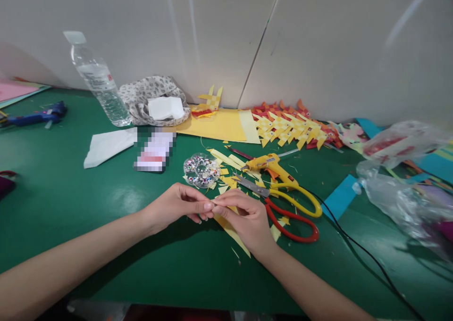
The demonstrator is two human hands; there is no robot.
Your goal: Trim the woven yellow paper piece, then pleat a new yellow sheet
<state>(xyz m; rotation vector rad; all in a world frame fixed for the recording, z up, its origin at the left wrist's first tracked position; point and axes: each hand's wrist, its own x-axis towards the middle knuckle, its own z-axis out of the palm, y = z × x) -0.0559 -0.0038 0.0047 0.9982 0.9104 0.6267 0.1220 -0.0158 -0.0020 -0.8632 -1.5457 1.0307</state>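
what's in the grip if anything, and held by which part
Cannot be told: left grip and right grip meet in a pinch; anything there is too small or hidden.

Between the fingertips (208, 207) — detail too small, phone screen (153, 150) — pixelated.

- There is 1 camera, and it is worn on the head.
- It looks forward and down at the green worktop (170, 274).
- It is near the 2 hands (244, 217), which show just below the middle.
- The bare arms (95, 248) start at the lower left and lower right.
- The pale wall (141, 33), farther off, fills the top.
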